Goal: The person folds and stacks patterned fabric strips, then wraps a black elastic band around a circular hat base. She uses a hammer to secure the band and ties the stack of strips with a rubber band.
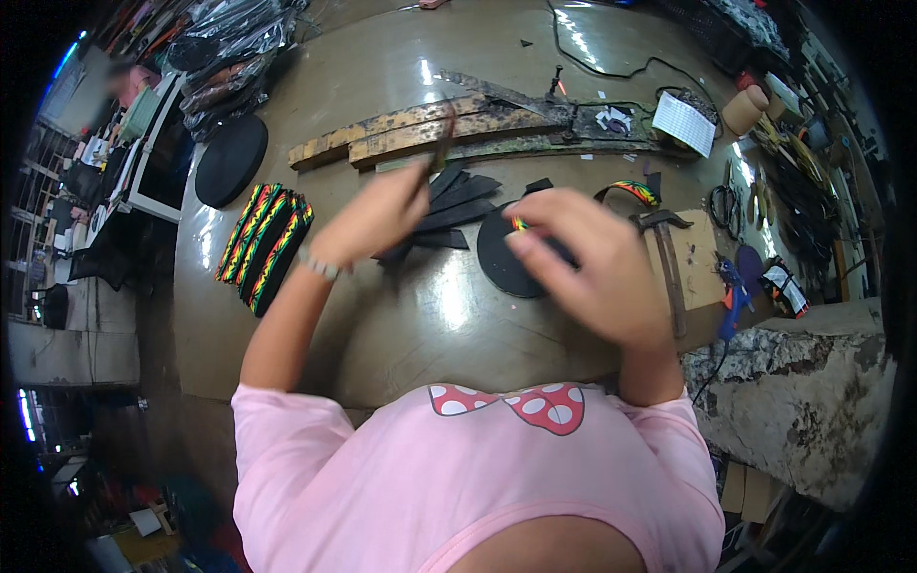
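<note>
My left hand (380,212) is raised over the table, fingers closed on a thin, dark reddish strip (446,138) that sticks up, blurred by motion. Beneath and beside it lies a fanned pile of black strips (463,196). My right hand (597,263) is curled over a round black disc (501,258), covering part of it. Between its thumb and forefinger shows a bit of patterned band (519,223) in yellow, red and green; the rest is hidden. Left of my left hand lies a stack of black pieces with the same bright pattern (265,246).
Long worn wooden bars (411,134) lie across the table. A looped patterned band (635,191), a hammer (664,224) on a tan board (702,253), scissors (726,205) and a blue glue gun (733,296) are on the right. Another black disc (231,160) lies far left.
</note>
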Demonstrator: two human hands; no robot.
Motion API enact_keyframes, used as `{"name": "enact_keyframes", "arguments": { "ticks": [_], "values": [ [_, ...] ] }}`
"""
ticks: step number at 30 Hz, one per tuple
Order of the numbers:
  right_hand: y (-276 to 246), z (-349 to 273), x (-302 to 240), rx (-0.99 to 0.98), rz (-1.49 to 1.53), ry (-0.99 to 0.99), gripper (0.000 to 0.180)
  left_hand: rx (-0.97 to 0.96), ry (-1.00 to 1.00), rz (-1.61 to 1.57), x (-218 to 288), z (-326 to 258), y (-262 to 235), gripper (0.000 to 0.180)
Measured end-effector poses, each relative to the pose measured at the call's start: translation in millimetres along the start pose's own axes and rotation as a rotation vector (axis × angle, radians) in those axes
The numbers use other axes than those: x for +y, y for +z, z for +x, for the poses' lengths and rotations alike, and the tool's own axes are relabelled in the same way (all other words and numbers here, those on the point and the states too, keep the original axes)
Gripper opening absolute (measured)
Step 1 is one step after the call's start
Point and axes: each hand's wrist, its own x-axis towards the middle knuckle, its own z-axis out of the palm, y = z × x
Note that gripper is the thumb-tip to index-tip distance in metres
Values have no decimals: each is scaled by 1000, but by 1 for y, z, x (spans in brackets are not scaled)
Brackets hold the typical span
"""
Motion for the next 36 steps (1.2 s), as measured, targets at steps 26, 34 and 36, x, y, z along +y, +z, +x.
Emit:
{"name": "enact_keyframes", "arguments": {
  "ticks": [26,34,36],
  "values": [
    [112,-60,21,-534,-386,-470,29,31,167,407,-65,-40,26,27],
    [158,-28,28,-322,-494,-501,26,17,-30,424,-48,-75,34,34],
    [160,-19,33,-310,-491,-499,25,14,-58,376,-51,-79,35,36]
  ]
}}
